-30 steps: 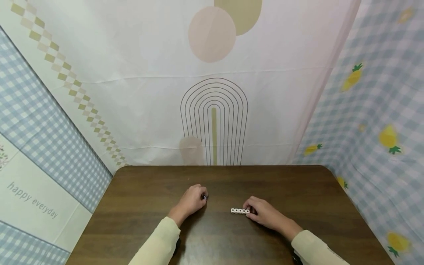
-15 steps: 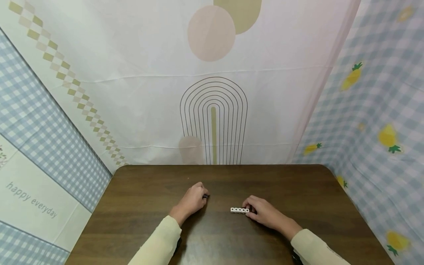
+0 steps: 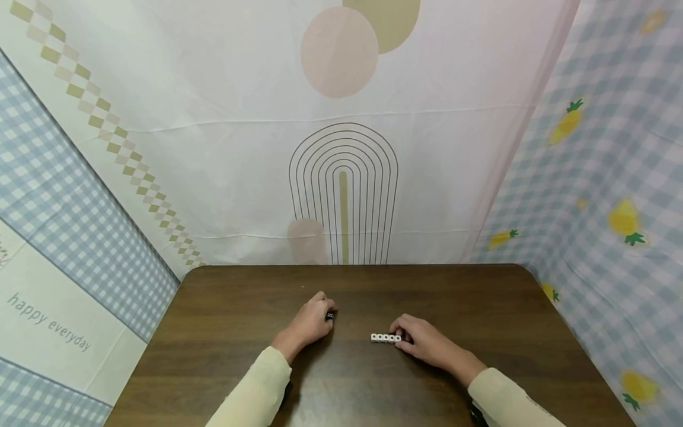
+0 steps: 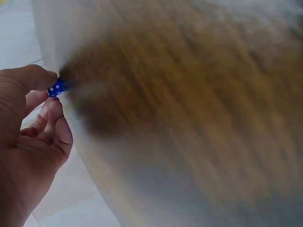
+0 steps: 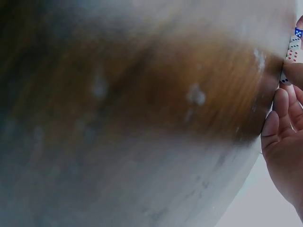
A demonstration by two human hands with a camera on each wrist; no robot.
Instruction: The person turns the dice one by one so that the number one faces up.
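Observation:
Between the thumb and fingers of my left hand (image 3: 311, 320), a small blue die (image 4: 56, 88) with white pips is pinched. In the head view this die (image 3: 329, 315) looks dark and sits just above the table or on it; I cannot tell which. To its right, a straight row of several white dice (image 3: 385, 338) lies on the table. My right hand (image 3: 425, 342) pinches the right end of that row with thumb and fingers. The right wrist view shows white dice (image 5: 293, 52) with red or dark pips, partly covered by the thumb.
The brown wooden table (image 3: 352, 385) has rounded far corners. Behind it hangs a white printed cloth (image 3: 240, 178). Blue checked cloths close off both sides, the right one (image 3: 603, 267) printed with pineapples.
The blue die has turned between the left hand's fingers, showing a different side. The right hand and the row of white dice stay in place.

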